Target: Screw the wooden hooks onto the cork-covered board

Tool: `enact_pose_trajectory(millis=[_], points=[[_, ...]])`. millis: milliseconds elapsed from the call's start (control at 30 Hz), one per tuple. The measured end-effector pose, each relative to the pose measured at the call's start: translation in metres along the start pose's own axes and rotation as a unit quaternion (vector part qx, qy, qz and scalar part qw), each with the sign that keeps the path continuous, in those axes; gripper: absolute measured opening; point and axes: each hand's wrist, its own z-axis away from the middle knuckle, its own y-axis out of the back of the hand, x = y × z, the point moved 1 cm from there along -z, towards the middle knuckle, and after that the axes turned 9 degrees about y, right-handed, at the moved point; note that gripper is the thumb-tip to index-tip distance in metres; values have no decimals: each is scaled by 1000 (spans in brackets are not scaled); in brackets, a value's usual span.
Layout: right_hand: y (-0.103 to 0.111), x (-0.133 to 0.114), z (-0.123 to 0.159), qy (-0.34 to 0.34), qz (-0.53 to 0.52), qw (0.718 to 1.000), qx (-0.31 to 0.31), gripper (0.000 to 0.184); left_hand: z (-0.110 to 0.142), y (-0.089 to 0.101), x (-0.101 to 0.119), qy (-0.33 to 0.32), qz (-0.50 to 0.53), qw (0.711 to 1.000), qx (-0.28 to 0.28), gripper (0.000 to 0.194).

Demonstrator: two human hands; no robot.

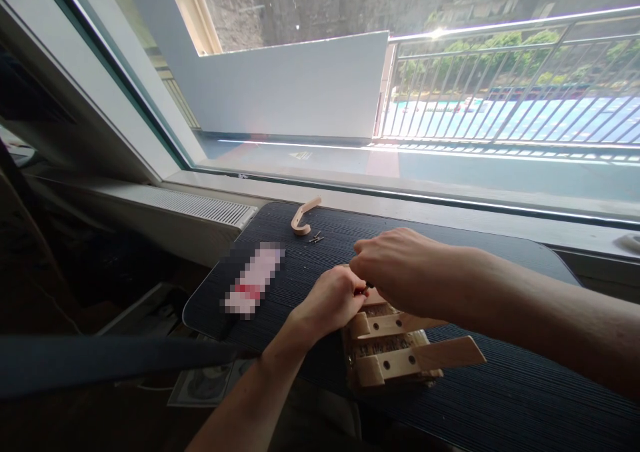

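My right hand (400, 265) is closed in a fist, knuckles up, above the far end of a rough brown block (387, 347). A small dark piece (369, 285) shows under its fingers; the rest of what it grips is hidden. Close against it, my left hand (333, 299) is closed in a pinch, and I cannot make out what lies between its fingertips. Two pale wooden hooks (425, 357) lie across the block, each with two dark screw heads or holes. Another wooden piece (375, 297) sits at the far end, partly covered by my hands.
On the dark table (500, 392), a loose wooden hook (300, 222) lies near the window, with several small screws (316, 237) beside it. A blurred-out pink and red item (255, 279) lies at the left. The window sill (450, 229) borders the table's far side.
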Motion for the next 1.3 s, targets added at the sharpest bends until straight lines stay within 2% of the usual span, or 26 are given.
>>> enact_pose_trajectory(millis=[200,400,667,900,1167,1300], points=[[-17,8,-8,43,-11,997,66,13,-1,1,3,10,-10,1000,-5,18],[-20,19,-7,18,-21,996,87,19,2,6,7,11,13,1000,-11,18],[-18,12,-5,33,-18,996,75,17,1,6,1,-21,15,998,-53,16],[-16,12,-3,27,-20,997,73,23,0,2,-1,-22,50,998,-37,12],[-17,14,-11,33,-24,997,67,15,0,1,1,-20,49,999,-13,15],[-8,12,-5,7,-20,999,36,13,0,1,0,2,29,1000,-6,17]])
